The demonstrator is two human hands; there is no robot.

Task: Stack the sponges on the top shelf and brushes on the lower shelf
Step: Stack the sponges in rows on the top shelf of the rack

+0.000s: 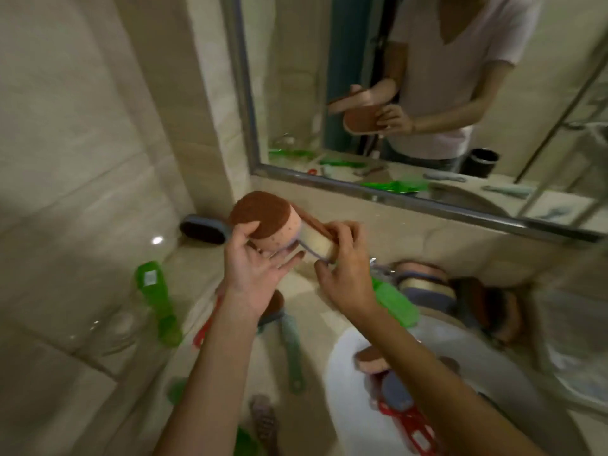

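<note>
My left hand [255, 268] cradles a pink sponge with a brown scouring face [263, 222], held up in front of the mirror. My right hand [342, 268] pinches a second sponge [320, 240], cream with a brown face and a grey strap, pressed against the first. More sponges lie stacked at the basin's back [424, 284] and one lies in the white basin [371, 360]. Green brushes [158, 301] [394, 301], a teal-handled brush [291, 350], red-handled brushes [408, 422] and a dark oval brush [204, 230] lie on the counter. No shelf shows.
A framed mirror [394, 192] runs along the wall and reflects a person and the sponges. A glass jar [112, 324] stands at the left on the beige counter. The white basin's rim [332, 383] sits at lower right. A black cup shows in the reflection [483, 161].
</note>
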